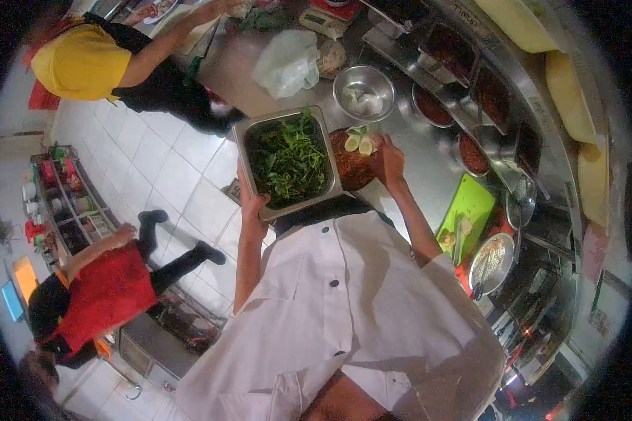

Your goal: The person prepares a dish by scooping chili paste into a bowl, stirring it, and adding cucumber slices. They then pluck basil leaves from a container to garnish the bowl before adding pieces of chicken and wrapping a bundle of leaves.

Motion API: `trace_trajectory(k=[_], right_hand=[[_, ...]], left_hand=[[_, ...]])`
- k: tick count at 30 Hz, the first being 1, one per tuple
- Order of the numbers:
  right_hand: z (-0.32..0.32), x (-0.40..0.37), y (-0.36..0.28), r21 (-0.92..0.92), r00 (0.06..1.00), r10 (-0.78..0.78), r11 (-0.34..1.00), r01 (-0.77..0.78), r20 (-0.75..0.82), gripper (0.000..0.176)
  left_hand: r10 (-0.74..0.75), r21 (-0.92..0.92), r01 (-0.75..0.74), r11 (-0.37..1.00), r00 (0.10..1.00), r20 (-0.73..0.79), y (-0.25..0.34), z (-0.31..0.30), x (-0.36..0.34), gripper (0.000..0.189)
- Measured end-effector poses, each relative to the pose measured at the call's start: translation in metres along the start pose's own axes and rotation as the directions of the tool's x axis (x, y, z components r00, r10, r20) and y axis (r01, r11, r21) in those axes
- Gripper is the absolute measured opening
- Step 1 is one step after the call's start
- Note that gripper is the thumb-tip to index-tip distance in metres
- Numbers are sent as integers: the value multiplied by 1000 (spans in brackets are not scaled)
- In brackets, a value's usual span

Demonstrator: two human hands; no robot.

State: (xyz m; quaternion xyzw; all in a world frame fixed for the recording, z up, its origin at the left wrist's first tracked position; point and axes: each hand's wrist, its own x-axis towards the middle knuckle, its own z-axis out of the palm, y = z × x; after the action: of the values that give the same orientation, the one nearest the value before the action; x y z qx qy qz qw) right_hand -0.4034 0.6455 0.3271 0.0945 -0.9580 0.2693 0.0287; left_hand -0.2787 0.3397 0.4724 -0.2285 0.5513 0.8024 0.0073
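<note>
My left hand (251, 200) grips the side of a rectangular steel container (335, 184), held tilted in front of my white shirt. Leafy greens (288, 158) fill it. Just right of it, on the steel counter, sits a round dish of red-brown chili paste (352, 168). Two pale green-edged vegetable slices (358, 144) lie at its far side with a bit of green leaf. My right hand (388, 163) is over the dish's right edge, fingers curled in beside the slices. Whatever its fingertips hold is hidden.
A steel bowl (364, 94) and a plastic bag (288, 63) stand beyond the dish. Bowls of red paste (432, 105) line the right, near a green cutting board (465, 214) and a strainer (492, 263). Two co-workers, one in a red apron (109, 291), are at left.
</note>
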Motion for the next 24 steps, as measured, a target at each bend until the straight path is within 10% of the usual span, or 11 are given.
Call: trace_trajectory(k=[9,24], right_hand=[[16,30,-12,10,979,0,1000,2,-202,25],[12,28,8,-44,991,-123,991,126,60,22]], left_hand=[[-20,39,21,999,1000,-21,4,5,0,111],[52,13,-53,999,998,39,-3,-1,4,109]])
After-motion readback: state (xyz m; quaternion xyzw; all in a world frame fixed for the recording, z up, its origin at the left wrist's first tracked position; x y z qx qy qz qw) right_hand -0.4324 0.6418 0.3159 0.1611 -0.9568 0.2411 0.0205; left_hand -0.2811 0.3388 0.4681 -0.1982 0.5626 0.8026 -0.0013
